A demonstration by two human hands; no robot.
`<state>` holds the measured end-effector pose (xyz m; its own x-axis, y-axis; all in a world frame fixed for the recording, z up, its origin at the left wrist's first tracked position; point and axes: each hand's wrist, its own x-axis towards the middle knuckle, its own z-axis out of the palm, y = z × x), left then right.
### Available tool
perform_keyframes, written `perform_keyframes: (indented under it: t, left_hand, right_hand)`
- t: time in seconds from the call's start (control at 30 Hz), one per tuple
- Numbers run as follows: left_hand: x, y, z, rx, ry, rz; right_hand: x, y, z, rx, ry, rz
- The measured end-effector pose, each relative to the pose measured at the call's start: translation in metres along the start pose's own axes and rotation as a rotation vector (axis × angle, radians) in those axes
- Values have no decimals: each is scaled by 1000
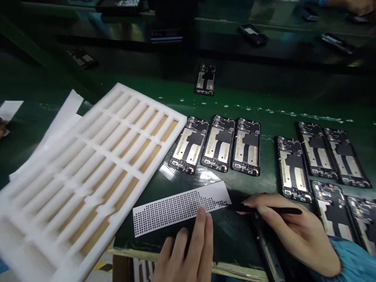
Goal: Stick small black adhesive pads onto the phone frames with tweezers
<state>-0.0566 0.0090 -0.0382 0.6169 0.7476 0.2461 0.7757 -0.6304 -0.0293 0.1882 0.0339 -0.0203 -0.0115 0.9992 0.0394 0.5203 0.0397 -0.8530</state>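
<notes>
My left hand (188, 250) rests at the near table edge, two fingertips pressing down a white sheet (179, 207) covered with rows of tiny black dots. My right hand (293, 231) pinches black tweezers (273, 210), their tip pointing left at the sheet's right end. Three opened phone frames (219, 143) lie side by side just beyond the sheet. Several more phone frames (320, 164) lie to the right, near my right hand.
A large white foam tray (79, 176) with empty slots fills the left. A single phone frame (205, 79) lies farther back on the green table. Dark parts sit on the far conveyor (252, 34). Another person's hand (357, 6) shows at top right.
</notes>
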Motion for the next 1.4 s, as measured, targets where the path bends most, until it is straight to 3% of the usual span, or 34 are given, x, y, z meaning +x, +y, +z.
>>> perform_keyframes:
  t: [0.1, 0.2, 0.43, 1.23, 1.33, 1.4]
  left_hand:
    - [0, 10, 5, 40, 7, 89]
    - [3, 16, 10, 44, -20, 125]
    - [13, 16, 7, 26, -96, 98]
    - [19, 13, 7, -80, -231, 54]
    - [19, 18, 5, -126, -217, 2]
    - [18, 21, 1, -327, -153, -183]
  right_hand:
    - [-18, 8, -8, 25, 15, 77]
    - [-26, 19, -9, 10, 20, 64]
    - [-22, 25, -7, -57, 7, -68]
    - [-22, 30, -3, 103, -52, -21]
    - [-20, 28, -3, 110, -30, -2]
    - [-22, 21, -5, 91, 8, 33]
